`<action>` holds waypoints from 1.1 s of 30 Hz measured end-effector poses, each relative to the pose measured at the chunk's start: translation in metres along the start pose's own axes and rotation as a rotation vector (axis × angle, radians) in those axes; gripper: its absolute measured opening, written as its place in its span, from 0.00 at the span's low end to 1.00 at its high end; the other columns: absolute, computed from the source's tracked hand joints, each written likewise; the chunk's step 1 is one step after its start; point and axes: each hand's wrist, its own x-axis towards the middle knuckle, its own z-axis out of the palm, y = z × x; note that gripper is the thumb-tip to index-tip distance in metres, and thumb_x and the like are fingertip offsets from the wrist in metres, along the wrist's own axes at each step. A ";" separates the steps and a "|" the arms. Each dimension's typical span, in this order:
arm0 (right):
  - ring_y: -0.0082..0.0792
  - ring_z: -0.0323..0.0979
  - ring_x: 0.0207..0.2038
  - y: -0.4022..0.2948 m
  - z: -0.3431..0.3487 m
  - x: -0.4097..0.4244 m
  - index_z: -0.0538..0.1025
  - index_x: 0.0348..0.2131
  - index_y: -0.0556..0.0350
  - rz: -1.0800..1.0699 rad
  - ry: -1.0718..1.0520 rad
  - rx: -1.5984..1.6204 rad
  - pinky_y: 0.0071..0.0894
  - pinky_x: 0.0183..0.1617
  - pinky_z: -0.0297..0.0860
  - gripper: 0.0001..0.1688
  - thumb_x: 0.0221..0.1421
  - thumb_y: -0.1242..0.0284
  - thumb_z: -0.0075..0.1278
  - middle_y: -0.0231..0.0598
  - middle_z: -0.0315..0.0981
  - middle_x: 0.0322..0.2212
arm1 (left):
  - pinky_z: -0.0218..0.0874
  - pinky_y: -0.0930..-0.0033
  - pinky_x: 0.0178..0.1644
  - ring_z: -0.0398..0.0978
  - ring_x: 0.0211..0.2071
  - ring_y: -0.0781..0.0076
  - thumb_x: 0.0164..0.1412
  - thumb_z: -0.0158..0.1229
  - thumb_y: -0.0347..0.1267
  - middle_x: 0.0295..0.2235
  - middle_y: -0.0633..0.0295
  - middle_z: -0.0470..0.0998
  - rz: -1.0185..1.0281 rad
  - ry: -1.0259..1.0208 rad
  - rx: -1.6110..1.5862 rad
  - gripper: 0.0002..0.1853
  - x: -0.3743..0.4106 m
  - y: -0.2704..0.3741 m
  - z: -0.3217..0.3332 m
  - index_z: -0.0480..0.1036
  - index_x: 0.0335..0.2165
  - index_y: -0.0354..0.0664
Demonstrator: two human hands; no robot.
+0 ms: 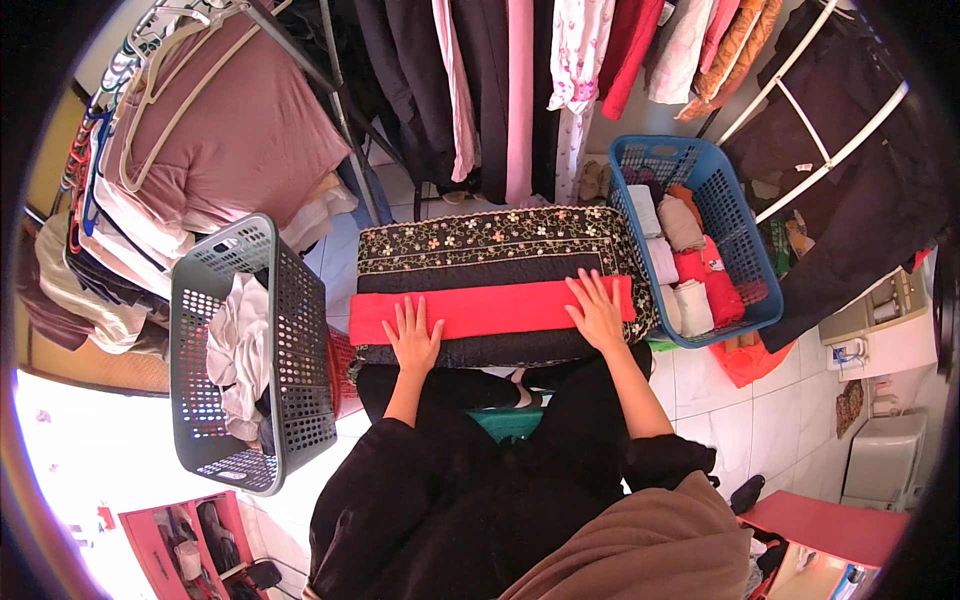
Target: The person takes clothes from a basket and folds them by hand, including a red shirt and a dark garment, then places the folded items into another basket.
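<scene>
A long, flat strip of folded red cloth (491, 309) lies across a surface covered with a black flower-embroidered cloth (487, 232). My left hand (414, 337) rests on the red strip near its left end, fingers spread. Close to its right end, my right hand (598, 311) presses flat on the same strip, fingers also apart. Neither hand grips anything. To the right, a blue plastic basket (757, 255) holds several rolled or folded cloths, among them red ones (721, 289) and white ones (694, 307). At the left stands a grey plastic basket (304, 352) with loose pale cloth (241, 352) inside.
Clothes (517, 97) hang on a rack beyond the covered surface. More garments and hangers (161, 105) crowd the upper left. A white metal frame (802, 120) with dark clothes stands at the upper right. An orange-red bag (742, 365) lies by the blue basket.
</scene>
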 end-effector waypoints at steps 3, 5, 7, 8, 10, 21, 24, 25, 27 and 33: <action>0.45 0.45 0.63 0.024 0.011 -0.013 0.61 0.56 0.47 0.139 -0.069 -0.103 0.59 0.63 0.38 0.29 0.56 0.62 0.45 0.40 0.51 0.60 | 0.26 0.35 0.61 0.42 0.64 0.57 0.58 0.42 0.53 0.62 0.59 0.47 -0.023 -0.053 0.053 0.35 -0.005 -0.002 0.007 0.52 0.60 0.51; 0.46 0.45 0.63 0.030 0.017 -0.013 0.61 0.56 0.48 0.326 0.010 -0.100 0.61 0.63 0.39 0.29 0.56 0.61 0.44 0.40 0.51 0.59 | 0.28 0.35 0.61 0.42 0.64 0.57 0.57 0.44 0.52 0.62 0.58 0.47 -0.062 -0.126 0.092 0.36 -0.002 0.007 0.001 0.52 0.60 0.49; 0.49 0.55 0.57 0.044 0.023 -0.022 0.62 0.53 0.58 0.542 0.201 0.000 0.53 0.59 0.49 0.32 0.53 0.61 0.49 0.51 0.54 0.56 | 0.29 0.35 0.61 0.42 0.63 0.57 0.56 0.48 0.49 0.62 0.56 0.47 -0.183 -0.115 0.068 0.36 -0.002 0.024 -0.009 0.52 0.59 0.46; 0.50 0.59 0.54 0.052 0.024 -0.032 0.63 0.52 0.61 0.656 0.252 0.027 0.50 0.57 0.53 0.33 0.52 0.61 0.51 0.53 0.57 0.53 | 0.30 0.34 0.61 0.43 0.63 0.57 0.55 0.49 0.47 0.62 0.55 0.47 -0.243 -0.111 0.054 0.36 -0.003 0.036 -0.013 0.53 0.59 0.45; 0.50 0.65 0.45 0.066 0.029 -0.050 0.65 0.49 0.67 0.881 0.402 0.202 0.47 0.51 0.60 0.33 0.49 0.61 0.54 0.55 0.64 0.45 | 0.32 0.34 0.60 0.43 0.63 0.57 0.54 0.52 0.44 0.62 0.54 0.48 -0.033 -0.069 -0.070 0.36 -0.008 0.067 -0.014 0.53 0.58 0.43; 0.32 0.69 0.31 0.064 0.024 -0.042 0.75 0.34 0.55 1.403 0.292 1.367 0.28 0.38 0.70 0.16 0.45 0.69 0.61 0.36 0.71 0.29 | 0.52 0.52 0.55 0.58 0.55 0.62 0.51 0.54 0.38 0.56 0.58 0.61 0.544 -0.374 -0.453 0.31 0.010 0.233 0.020 0.60 0.54 0.43; 0.30 0.70 0.29 0.062 0.031 -0.040 0.75 0.34 0.55 1.160 0.310 1.426 0.25 0.37 0.69 0.13 0.45 0.74 0.60 0.34 0.71 0.26 | 0.55 0.54 0.53 0.61 0.51 0.63 0.50 0.55 0.38 0.55 0.60 0.63 0.577 -0.334 -0.337 0.30 0.011 0.240 0.028 0.63 0.52 0.44; 0.29 0.70 0.28 0.053 0.031 -0.036 0.75 0.33 0.55 1.007 0.342 1.475 0.24 0.37 0.68 0.13 0.45 0.75 0.59 0.33 0.71 0.26 | 0.55 0.54 0.52 0.61 0.51 0.63 0.49 0.55 0.38 0.54 0.61 0.63 0.570 -0.332 -0.339 0.29 0.011 0.239 0.029 0.64 0.52 0.44; 0.29 0.69 0.28 0.046 0.040 -0.033 0.71 0.29 0.57 0.890 0.454 1.039 0.26 0.35 0.66 0.10 0.44 0.77 0.58 0.33 0.69 0.24 | 0.55 0.56 0.52 0.62 0.51 0.63 0.48 0.56 0.38 0.54 0.61 0.64 0.562 -0.325 -0.349 0.28 0.010 0.239 0.027 0.65 0.50 0.45; 0.47 0.61 0.54 -0.002 0.022 -0.027 0.63 0.31 0.56 0.209 0.350 0.337 0.49 0.58 0.55 0.12 0.45 0.83 0.47 0.53 0.63 0.50 | 0.53 0.54 0.55 0.63 0.50 0.54 0.48 0.52 0.28 0.58 0.56 0.58 0.336 -0.457 -0.711 0.43 0.015 0.225 0.044 0.42 0.61 0.44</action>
